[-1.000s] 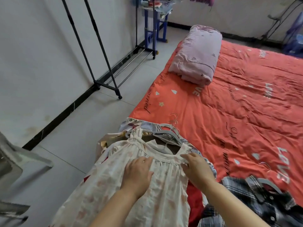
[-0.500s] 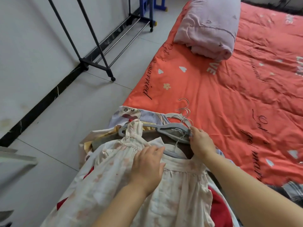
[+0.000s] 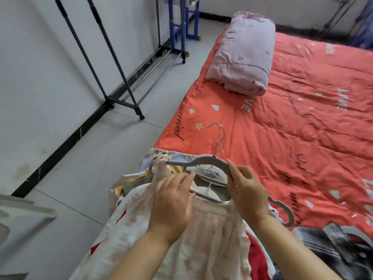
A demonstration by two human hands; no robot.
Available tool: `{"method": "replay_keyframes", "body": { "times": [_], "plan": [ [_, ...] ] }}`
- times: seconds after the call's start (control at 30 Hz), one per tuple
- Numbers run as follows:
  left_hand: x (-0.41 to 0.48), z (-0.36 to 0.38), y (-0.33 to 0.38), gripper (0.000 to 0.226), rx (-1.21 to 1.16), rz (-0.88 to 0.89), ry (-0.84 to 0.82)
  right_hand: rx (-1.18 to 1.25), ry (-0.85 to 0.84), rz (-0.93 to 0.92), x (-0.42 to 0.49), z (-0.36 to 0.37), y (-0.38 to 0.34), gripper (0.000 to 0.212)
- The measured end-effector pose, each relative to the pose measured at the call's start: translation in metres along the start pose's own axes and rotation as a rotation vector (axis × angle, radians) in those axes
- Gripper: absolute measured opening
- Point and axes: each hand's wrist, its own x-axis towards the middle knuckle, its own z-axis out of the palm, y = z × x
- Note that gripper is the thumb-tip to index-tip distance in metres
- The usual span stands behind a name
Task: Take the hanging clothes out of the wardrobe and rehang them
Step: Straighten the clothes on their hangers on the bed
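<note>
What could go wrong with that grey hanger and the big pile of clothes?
The grey hanger gripped by the right hand sits right by other hangers' metal hooks; they might snag and drag clothes along. Only one strap of the cream dress seems looped on its end, so it could slip off. The pile lies at the edge of the bed and might slide off.

dress: cream, faint floral, atop clothes pile at bed edge
grey hanger: above pile, left end in dress strap
</note>
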Motion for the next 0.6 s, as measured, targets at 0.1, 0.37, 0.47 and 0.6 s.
{"method": "replay_keyframes", "body": {
  "times": [0.1,0.37,0.47,0.6],
  "plan": [
    [-0.001,-0.040,0.022,0.043,0.044,0.010,0.051,0.047,0.057,-0.024,-0.009,-0.047,-0.033,0.037],
    [-0.035,-0.150,0.088,0.043,0.185,0.094,0.133,0.204,0.219,-0.057,-0.044,-0.182,-0.102,0.036],
    [-0.054,-0.183,0.113,0.042,0.216,0.198,0.176,0.201,0.264,-0.062,-0.060,-0.229,-0.122,0.037],
    [-0.081,-0.212,0.137,0.045,0.212,0.288,0.219,0.133,0.321,-0.086,-0.090,-0.289,-0.148,0.033]
  ]
}}
